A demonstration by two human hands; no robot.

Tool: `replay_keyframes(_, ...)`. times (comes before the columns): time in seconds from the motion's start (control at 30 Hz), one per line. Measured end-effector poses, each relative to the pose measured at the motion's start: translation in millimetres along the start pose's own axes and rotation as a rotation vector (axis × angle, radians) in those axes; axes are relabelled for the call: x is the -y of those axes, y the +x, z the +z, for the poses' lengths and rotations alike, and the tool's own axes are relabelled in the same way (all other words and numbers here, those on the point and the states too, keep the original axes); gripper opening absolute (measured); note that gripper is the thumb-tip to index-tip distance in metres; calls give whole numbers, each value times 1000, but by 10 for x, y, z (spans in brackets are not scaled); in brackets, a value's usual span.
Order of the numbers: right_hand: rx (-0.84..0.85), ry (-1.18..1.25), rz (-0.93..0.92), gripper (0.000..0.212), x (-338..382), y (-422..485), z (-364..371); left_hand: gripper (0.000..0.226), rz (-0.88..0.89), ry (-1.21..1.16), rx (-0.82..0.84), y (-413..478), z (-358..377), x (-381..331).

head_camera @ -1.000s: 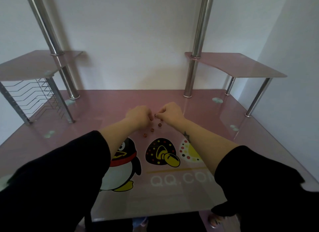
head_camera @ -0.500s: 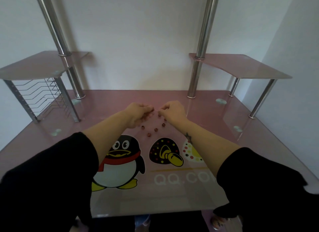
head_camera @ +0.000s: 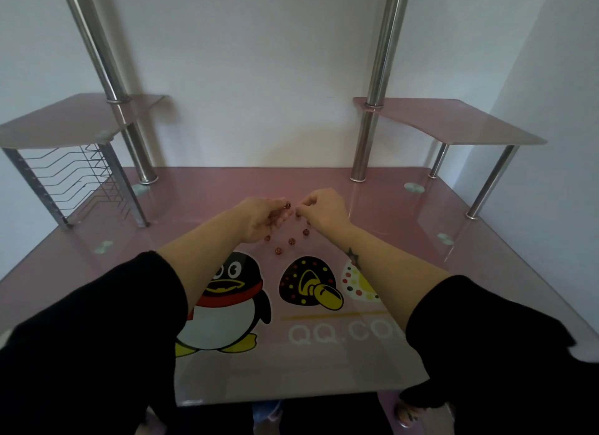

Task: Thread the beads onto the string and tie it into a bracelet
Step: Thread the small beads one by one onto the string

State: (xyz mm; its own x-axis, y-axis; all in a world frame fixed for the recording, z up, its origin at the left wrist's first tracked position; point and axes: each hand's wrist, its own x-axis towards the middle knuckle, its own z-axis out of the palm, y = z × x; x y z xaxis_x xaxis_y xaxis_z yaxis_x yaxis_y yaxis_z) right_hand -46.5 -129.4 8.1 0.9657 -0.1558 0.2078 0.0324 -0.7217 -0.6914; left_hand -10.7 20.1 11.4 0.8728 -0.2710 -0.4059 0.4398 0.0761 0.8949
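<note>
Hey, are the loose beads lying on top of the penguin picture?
No, the loose beads lie on the pink desk beyond the penguin picture, between the left hand and right hand.

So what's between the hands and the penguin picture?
Small dark red beads, in a loose curve over the pink glass desk, seen in the head view.

Item: pink glass table [head_camera: 405,227], top surface. White printed lettering [head_camera: 343,333] reads "QQ.CO", set near the front edge below the cartoon penguin print [head_camera: 227,308]. The end of the lettering is covered by a black sleeve [head_camera: 486,337].
</note>
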Motion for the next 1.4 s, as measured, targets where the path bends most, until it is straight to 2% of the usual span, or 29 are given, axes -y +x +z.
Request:
replay_keyframes(1.13, 32, 20, -33, 26, 18, -19, 32, 10, 4, 0, 9, -11, -49, 65)
replay_keyframes(1.4, 20, 90, -50, 17, 29, -46, 41, 10, -1, -78, 12, -10, -42, 78)
